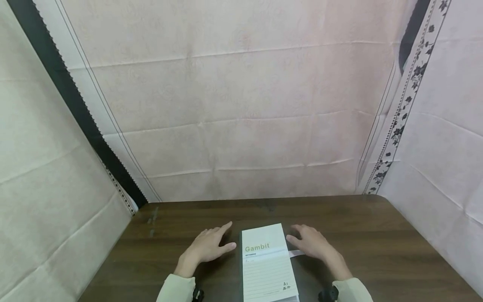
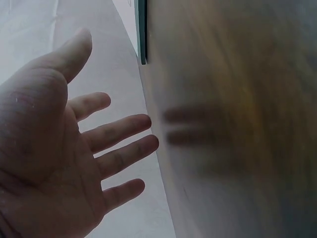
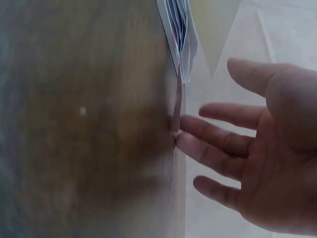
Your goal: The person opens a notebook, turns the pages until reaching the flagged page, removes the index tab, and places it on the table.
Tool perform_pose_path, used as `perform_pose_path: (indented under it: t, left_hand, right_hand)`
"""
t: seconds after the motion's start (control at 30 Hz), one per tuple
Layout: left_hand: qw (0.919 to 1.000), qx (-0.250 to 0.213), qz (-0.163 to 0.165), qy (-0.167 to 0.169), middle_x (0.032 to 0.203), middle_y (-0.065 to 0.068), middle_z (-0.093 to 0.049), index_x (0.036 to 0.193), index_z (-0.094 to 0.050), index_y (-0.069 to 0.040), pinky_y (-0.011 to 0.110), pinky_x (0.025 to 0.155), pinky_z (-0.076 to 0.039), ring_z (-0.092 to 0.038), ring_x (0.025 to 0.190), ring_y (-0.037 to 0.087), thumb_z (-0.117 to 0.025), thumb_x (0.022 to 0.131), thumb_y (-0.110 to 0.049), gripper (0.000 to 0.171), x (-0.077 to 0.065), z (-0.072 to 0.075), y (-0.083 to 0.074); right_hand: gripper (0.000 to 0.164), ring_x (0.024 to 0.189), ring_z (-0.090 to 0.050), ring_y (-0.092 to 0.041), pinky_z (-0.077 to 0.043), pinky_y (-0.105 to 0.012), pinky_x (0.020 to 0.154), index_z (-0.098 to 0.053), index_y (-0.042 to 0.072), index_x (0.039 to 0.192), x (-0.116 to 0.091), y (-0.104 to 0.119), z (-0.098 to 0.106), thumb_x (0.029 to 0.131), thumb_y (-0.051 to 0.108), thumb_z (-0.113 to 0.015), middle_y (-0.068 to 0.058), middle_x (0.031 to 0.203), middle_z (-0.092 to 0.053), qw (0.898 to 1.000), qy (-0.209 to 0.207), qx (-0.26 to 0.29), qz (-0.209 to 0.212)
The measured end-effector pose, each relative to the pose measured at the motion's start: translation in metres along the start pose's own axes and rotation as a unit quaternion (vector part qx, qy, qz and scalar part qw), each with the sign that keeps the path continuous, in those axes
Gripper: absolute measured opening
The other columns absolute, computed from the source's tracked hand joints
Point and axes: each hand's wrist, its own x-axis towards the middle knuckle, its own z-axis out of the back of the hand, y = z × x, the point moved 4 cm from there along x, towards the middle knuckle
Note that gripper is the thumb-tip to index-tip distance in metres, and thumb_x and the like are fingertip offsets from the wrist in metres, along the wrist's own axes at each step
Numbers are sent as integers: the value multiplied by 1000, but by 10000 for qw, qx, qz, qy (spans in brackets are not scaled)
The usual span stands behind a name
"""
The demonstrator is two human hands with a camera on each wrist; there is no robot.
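- From here I see the notebook (image 1: 267, 268) on the table (image 1: 377, 251), between both hands.
- Left hand (image 1: 206, 247) spread, holding nothing; right hand (image 1: 313, 242) loosely extended, also empty, near the ribbon (image 1: 296, 253).
- I'd steady the notebook lightly, minding the ribbon.

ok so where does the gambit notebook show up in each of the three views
Head: bottom edge, just right of centre, cover up between the left hand and right hand; the notebook.
Left wrist: top edge, left of centre, only its dark edge and a sliver of cover.
Right wrist: top edge, right of centre, page edges showing.
Shared landmark: the brown tabletop.
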Motion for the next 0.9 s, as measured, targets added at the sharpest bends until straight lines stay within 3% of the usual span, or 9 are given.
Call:
perform_pose_path:
  t: [0.27, 0.43, 0.67, 0.9]
  left_hand:
    - [9998, 70, -5, 191, 145, 17, -53, 152, -43, -11, 64, 108, -31, -49, 133, 39, -62, 95, -51, 72, -2, -3, -7]
    - [9991, 283, -81, 309, 142, 17, -55, 147, -51, -14, 65, 108, -31, -47, 133, 41, -66, 92, -51, 68, -2, -4, -11]
    - [9973, 498, -184, 515, 141, 18, -53, 143, -58, -22, 63, 108, -32, -47, 131, 43, -73, 88, -49, 63, -4, -8, -14]
    - [9951, 749, -217, 602, 140, 20, -50, 142, -57, -30, 61, 107, -34, -48, 129, 43, -76, 85, -49, 63, -4, -12, -19]
  right_hand:
    - [42, 113, -62, -38, -47, -59, 93, -67, -5, 121, -2, 9, -6, 95, 27, -69, -19, 119, -67, 9988, 291, 371, 150]
    - [40, 93, -62, -24, -51, -53, 84, -69, -4, 118, 0, 13, -12, 92, 26, -72, -13, 108, -68, 9983, 368, 386, 220]
    - [36, 75, -55, -17, -47, -39, 67, -70, 2, 115, 0, 15, -18, 89, 26, -76, -2, 89, -62, 9989, 437, 157, 87]
    - [37, 70, -53, -16, -44, -38, 63, -71, 2, 113, -3, 25, -14, 86, 26, -79, -2, 91, -67, 9994, 221, -235, 101]
